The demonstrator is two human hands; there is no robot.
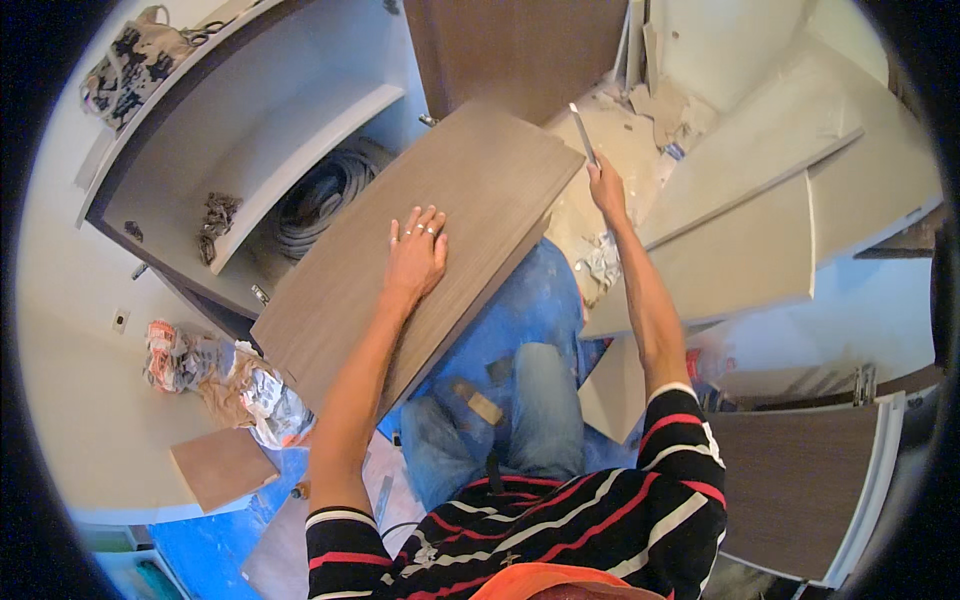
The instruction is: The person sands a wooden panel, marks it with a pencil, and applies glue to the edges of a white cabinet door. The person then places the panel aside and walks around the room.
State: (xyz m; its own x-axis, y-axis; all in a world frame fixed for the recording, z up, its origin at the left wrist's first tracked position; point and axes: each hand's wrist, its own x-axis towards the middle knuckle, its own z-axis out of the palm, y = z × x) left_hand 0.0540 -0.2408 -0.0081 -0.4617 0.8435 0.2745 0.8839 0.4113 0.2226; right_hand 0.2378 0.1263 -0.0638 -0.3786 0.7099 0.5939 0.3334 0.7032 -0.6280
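At your far left, a patterned black-and-white fabric bag sat on top of an open white cabinet, and inside that cabinet a coil of grey cable lay behind a curved white shelf. Below it, on the pale floor, a crumpled heap of plastic wrapping and paper lay beside a small square tan board.

Your left hand lay flat and fully open, fingers spread and rings showing, palm down on the large rectangular brown wood-grain panel. It gripped nothing; it simply pressed on the panel's face, near the panel's middle and toward the edge closest to you. The panel itself sat tilted across your lap area, running from the cabinet's lower corner up toward the dark brown door, above a blue plastic sheet spread on the floor.

Your right hand was closed around the lower end of a thin, flat, grey metal tool, which stood up and leaned slightly left, just beside the panel's far right corner. Whether the tool's tip touched the panel, you could not tell.

Further right, several white boards leaned over one another, and a brown panel with a white edge lay at the lower right.
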